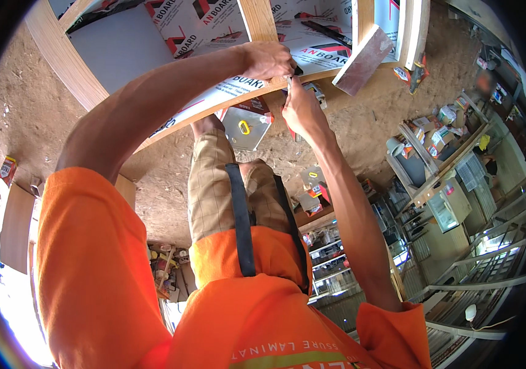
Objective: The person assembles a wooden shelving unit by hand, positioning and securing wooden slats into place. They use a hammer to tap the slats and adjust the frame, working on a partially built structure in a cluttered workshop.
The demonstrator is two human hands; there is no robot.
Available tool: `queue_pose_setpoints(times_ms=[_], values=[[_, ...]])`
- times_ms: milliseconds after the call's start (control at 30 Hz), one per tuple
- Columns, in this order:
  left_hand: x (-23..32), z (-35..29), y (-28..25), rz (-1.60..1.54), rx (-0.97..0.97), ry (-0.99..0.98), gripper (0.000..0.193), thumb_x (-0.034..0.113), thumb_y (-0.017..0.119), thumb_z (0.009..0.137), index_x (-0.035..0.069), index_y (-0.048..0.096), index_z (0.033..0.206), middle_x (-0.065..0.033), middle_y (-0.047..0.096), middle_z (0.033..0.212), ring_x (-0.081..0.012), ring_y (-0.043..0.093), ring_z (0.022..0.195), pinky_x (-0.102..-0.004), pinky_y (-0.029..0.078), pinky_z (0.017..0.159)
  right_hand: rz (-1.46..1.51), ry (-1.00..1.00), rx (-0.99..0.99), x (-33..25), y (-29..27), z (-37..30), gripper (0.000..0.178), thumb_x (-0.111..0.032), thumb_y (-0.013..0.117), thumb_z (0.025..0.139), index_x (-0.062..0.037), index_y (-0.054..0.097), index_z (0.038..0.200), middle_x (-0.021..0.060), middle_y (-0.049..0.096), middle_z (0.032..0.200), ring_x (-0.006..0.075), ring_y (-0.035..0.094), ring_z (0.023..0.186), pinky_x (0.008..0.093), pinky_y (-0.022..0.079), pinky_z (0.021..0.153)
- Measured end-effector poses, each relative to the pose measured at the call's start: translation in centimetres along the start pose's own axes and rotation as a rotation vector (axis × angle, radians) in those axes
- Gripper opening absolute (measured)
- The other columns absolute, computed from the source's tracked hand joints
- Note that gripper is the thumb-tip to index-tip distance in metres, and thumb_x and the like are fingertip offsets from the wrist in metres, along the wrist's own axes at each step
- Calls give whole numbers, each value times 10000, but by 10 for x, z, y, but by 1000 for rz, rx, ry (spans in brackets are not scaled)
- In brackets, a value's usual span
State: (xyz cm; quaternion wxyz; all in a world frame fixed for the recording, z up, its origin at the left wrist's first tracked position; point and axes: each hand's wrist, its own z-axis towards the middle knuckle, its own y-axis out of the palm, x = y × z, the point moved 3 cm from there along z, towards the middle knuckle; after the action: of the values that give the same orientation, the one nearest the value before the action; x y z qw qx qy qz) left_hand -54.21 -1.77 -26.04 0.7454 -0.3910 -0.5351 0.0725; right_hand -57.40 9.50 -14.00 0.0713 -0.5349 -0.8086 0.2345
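Note:
My left hand (270, 60) is closed at the front edge of a wooden cabinet frame (257, 92), beside an upright wooden post (257, 21). Just below it my right hand (303, 109) is closed too, its fingertips meeting the left hand at that edge. A small dark piece (298, 71) shows between the two hands; its kind is hidden by the fingers. Printed white boards (208, 31) line the inside of the frame. To the right of my hands, a short reddish-brown board (364, 61) leans across the frame's edge.
A long dark tool (326, 32) lies inside the frame. On the dirt floor (361, 123), a power tool (420, 75) lies at the right. Under the frame stands a container with a yellow ring (244, 127). A wooden rack of boxes (435, 147) stands farther right.

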Motion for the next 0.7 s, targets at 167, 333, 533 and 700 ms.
queue_pose_setpoints(times_ms=[167,333,533,700], values=[[3,-1,-16,-18,-28,1,325,106,795,726,25,684,1022,-71,695,1060,-294,652,1143,-398,573,1011,58,-11,-46,-1,-11,-3,498,-35,566,952,169,427,1384,365,690,916,458,730,894,497,597,779],[5,-5,-23,-24,-25,10,379,117,804,739,35,665,1081,-88,690,1119,-314,633,1172,-420,562,1013,1,22,-49,-8,-16,-1,383,-44,531,982,147,475,1310,350,692,893,449,735,895,517,584,769],[4,-4,-26,-152,101,-36,452,60,807,689,22,640,1107,-111,684,1115,-334,634,1154,-430,556,986,70,24,105,-14,-24,-18,399,-13,579,960,129,466,1316,292,708,865,392,750,849,503,578,748],[9,-6,-31,-186,31,-75,410,38,805,681,36,613,1044,-94,676,1058,-349,646,1096,-459,565,916,142,35,71,-15,-24,-25,421,10,714,882,92,498,1234,205,702,841,365,731,842,481,549,772]])
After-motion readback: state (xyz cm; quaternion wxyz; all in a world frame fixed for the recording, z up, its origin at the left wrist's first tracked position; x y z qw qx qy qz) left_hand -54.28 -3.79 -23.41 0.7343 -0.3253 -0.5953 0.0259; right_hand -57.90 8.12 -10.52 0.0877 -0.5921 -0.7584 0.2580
